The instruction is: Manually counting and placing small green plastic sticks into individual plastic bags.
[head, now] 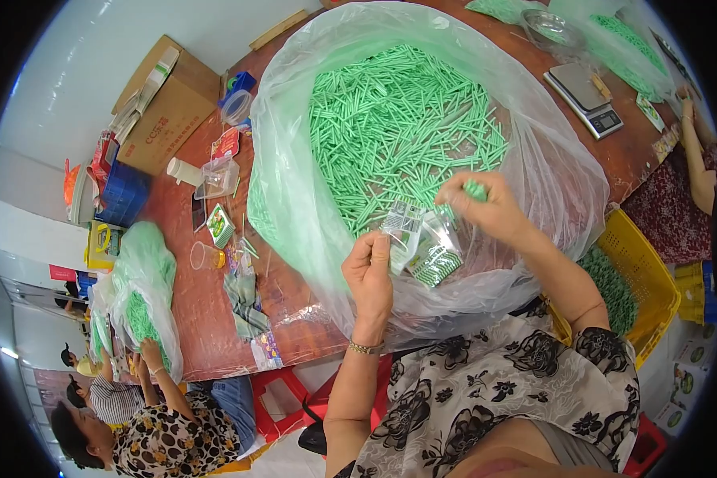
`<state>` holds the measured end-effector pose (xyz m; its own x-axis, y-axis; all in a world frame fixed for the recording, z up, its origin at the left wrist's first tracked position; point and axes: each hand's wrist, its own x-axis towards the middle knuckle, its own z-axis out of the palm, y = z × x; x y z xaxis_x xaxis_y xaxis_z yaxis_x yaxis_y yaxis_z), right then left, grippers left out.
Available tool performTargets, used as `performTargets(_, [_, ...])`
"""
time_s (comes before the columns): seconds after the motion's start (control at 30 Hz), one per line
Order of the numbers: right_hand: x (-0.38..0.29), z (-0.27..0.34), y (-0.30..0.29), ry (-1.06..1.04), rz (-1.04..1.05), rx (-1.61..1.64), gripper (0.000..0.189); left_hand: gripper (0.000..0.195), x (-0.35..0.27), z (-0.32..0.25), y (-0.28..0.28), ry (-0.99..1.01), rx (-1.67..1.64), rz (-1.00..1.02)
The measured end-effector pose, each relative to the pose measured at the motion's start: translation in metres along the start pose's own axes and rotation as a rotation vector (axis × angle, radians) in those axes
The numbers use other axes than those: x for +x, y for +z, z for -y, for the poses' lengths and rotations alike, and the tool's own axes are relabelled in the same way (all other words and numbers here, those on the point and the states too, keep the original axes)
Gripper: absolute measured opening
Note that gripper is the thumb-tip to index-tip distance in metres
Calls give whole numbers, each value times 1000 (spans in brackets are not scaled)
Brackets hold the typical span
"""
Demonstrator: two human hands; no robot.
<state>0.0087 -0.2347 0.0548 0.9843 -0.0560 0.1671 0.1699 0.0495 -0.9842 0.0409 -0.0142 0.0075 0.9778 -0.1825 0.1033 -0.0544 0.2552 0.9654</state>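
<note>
My left hand (369, 269) pinches the edge of a clear printed plastic pouch (435, 260), which hangs over the near rim of a large translucent bag. Green and white striped sticks show in the pouch's lower part. To its upper right, my right hand (481, 200) is closed round a small bunch of green sticks (475, 190). Behind both hands, the open translucent plastic bag (549, 155) holds a big heap of thin green sticks (394, 119). What the sticks are made of, I cannot tell.
Left on the red table (194, 322) are a stack of printed cards (220, 226), a clear cup (206, 256), a phone and a cardboard box (170, 107). A digital scale (584, 98) stands at the right. A yellow crate (657, 293) is beside me. Co-workers sit on both sides.
</note>
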Motion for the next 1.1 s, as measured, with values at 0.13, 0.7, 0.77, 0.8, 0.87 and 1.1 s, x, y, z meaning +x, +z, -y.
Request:
performTargets(0.13, [14,11,3,-95,-81,147,38,12,-1,-9,-6,164,259,112])
performTargets(0.7, [35,-7,43,-227,58,68,46,18,-7,-1,9,175,230,149])
performTargets(0.77, [35,-8,43,-174,70,61,45,17,-7,4,8,248,307,120])
performTargets(0.8, [36,-8,39,-165,80,64,47,16,-7,6,8,321,383,94])
performTargets(0.87, [37,-4,34,-157,91,65,49,16,-6,5,8,293,364,97])
performTargets(1.1, [39,6,30,-55,72,118,52,16,-5,5,1,318,374,134])
